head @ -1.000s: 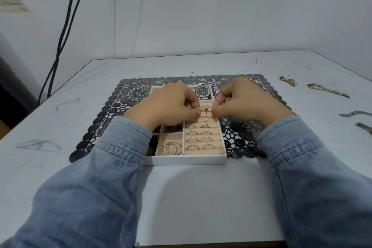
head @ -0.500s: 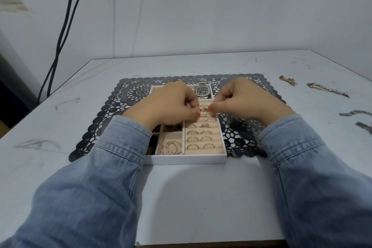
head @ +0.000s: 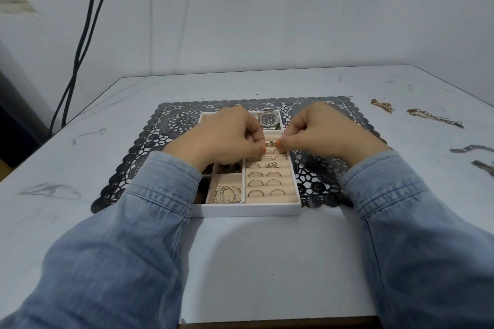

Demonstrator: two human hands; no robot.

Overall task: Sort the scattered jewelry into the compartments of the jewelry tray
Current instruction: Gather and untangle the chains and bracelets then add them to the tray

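Table in scuffed white carries a black lace mat, with the white jewelry tray on it. Left hand and right hand hover over the tray's ring rows, fingers curled tight. Loose chains lie well apart, far right. A watch fills the far compartment. Both hands' fingertips pinch one small gold ring between them.

Black lace mat on scuffed white table; black cables against wall

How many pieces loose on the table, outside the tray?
4, all at right: small gold chain, longer gold chain, upper silver piece, lower silver piece at the frame edge. Right sleeve may hide more.
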